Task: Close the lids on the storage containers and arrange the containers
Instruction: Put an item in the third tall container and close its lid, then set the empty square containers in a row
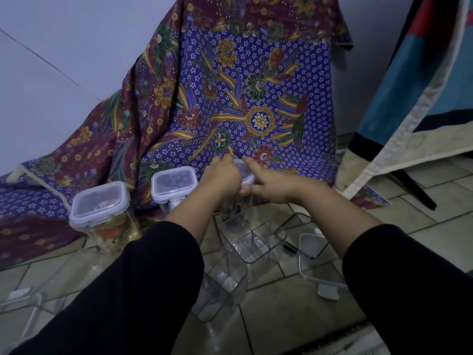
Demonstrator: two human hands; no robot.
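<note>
A tall clear container (236,211) with dark contents stands on the tiled floor in the middle. Its pale lid (246,172) sits on top. My left hand (221,175) covers the lid's left side with fingers curled over it. My right hand (271,184) grips the right side, thumb against the container wall under the lid. To the left stand two lidded containers: one (174,187) close by and one (102,208) with orange and green contents. Nearer me, two open clear containers (252,245) (217,290) stand without lids.
A loose lid (311,245) and a second lid (320,274) lie on the floor at right. Another clear container (19,311) shows at the lower left edge. A batik cloth (243,98) drapes behind the containers. A hanging fabric (422,85) and a dark stand leg (414,187) are at right.
</note>
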